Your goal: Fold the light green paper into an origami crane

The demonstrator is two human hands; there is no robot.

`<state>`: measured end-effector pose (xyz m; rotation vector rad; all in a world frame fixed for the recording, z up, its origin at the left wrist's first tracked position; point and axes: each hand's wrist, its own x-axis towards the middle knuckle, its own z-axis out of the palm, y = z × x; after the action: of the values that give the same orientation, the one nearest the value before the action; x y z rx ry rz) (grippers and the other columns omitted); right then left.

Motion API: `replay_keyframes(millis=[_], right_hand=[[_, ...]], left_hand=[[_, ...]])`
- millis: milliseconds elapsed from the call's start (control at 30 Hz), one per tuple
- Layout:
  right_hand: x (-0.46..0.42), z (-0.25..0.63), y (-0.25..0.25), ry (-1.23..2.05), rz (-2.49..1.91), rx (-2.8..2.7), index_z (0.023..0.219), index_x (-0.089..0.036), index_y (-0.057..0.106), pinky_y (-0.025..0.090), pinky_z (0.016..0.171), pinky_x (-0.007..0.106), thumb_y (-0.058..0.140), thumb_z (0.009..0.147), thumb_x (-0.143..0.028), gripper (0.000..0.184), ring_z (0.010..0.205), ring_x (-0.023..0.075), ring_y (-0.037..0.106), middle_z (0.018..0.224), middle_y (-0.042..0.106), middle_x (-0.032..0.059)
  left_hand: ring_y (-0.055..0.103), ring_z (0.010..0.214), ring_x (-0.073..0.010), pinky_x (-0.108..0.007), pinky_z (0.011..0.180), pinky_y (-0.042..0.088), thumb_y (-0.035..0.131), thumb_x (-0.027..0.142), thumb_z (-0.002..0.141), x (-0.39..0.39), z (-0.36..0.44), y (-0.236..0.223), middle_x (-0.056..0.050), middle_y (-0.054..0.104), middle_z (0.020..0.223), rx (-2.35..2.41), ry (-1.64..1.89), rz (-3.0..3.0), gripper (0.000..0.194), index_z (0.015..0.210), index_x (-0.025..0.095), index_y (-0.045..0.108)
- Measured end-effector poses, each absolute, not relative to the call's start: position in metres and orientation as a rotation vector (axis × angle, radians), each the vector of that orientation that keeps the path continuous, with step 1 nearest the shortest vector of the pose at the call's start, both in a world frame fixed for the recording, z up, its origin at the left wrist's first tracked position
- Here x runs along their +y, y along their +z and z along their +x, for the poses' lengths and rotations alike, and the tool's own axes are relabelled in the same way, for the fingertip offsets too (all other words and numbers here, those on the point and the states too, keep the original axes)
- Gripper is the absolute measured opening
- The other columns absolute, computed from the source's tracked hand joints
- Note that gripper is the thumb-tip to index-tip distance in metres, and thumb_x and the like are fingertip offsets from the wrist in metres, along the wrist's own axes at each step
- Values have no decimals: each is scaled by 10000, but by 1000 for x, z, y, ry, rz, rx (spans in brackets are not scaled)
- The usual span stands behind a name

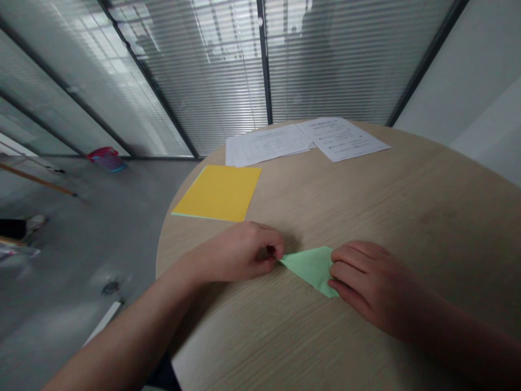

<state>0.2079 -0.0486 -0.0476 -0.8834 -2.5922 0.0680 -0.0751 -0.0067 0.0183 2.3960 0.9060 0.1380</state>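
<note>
A folded piece of light green paper [311, 267] lies between my hands on the round wooden table [366, 201]. It narrows to a point on its left side. My left hand [248, 250] pinches that pointed tip between thumb and forefinger. At the wider end, my right hand [366, 282] has its fingers bent over the paper and covers its right part. Beyond my left hand lies a stack of square paper sheets, yellow [220, 193] on top, with a thin green edge showing beneath.
Printed white sheets [272, 144] lie overlapping at the table's far edge. Behind them stands a glass partition with blinds [228, 81]. On the grey floor to the left are a red and blue basket [107, 158] and a wooden pole [38, 179].
</note>
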Motion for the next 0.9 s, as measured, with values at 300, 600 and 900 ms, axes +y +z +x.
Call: replay_keyframes(millis=[300, 600, 900], right_hand=[[-49, 208, -47, 68, -905, -2596, 934, -194, 680, 435, 821, 381, 555, 955, -198, 126, 870, 217, 586, 905, 665, 51], [-49, 209, -46, 79, -895, -2595, 976, -186, 687, 438, 828, 385, 550, 968, -218, 141, 882, 221, 590, 926, 677, 63], [-48, 207, -46, 131, -914, -2589, 940, -184, 690, 429, 832, 393, 560, 965, -216, 136, 894, 225, 587, 933, 673, 56]], left_hand=[[573, 716, -121, -223, 658, 431, 538, 10, 756, -5, -73, 16, 1, 631, 800, 845, 188, 2356, 209, 857, 166, 633], [595, 757, -118, -220, 653, 476, 553, 142, 896, -15, -75, 21, -15, 656, 896, 869, 401, 1919, 113, 995, 158, 606], [585, 680, -95, -203, 642, 455, 570, 59, 836, -18, -65, 27, 29, 681, 788, 1076, 297, 1994, 180, 892, 173, 696]])
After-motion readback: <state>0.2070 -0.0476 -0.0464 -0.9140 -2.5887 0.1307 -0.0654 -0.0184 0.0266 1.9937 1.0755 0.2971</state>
